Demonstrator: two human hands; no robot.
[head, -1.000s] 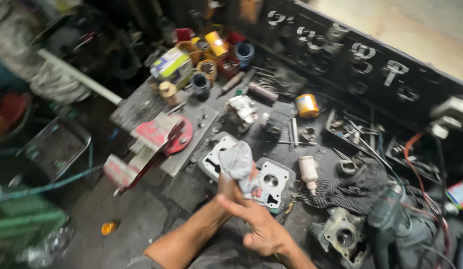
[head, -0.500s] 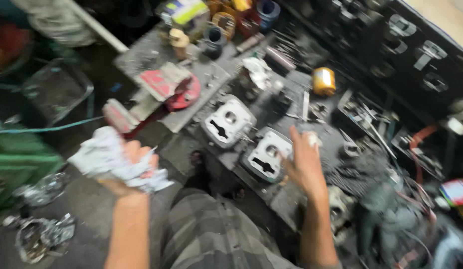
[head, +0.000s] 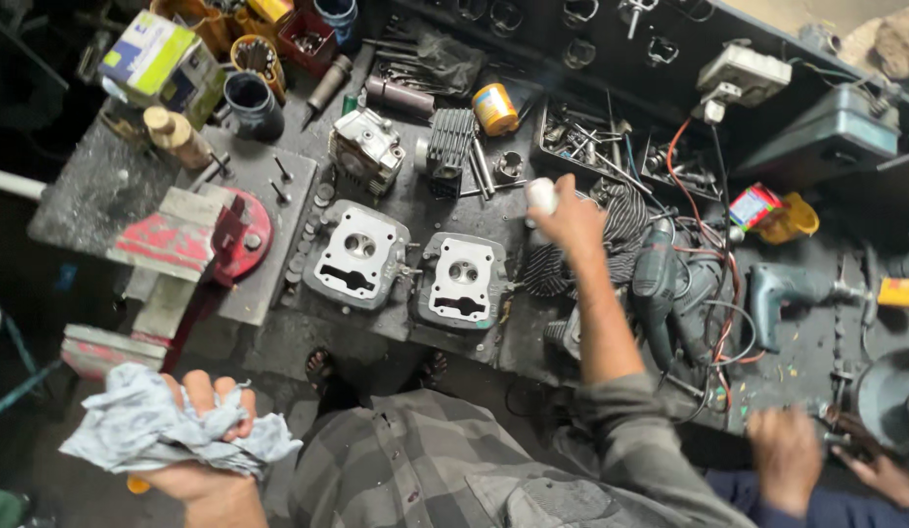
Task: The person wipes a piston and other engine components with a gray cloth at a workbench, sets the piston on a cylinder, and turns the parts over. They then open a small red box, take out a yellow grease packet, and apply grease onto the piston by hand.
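Left hand [head: 205,430] clenched round crumpled grey rag [head: 146,430], wrist cut off, right hand [head: 570,217] gripping half-hidden white cylinder [head: 540,196], yellow-green-white box [head: 153,54] far left on surface [head: 92,196]

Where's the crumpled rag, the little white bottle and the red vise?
Crumpled pale blue cloth rag [head: 146,430], head view, on its bunched middle.
Small white plastic bottle [head: 541,195], head view, on its top end.
Red metal bench vise [head: 195,240], head view, on its body.

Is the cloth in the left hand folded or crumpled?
Crumpled. The pale blue cloth is bunched in the left hand, with irregular creases and loose ends hanging out.
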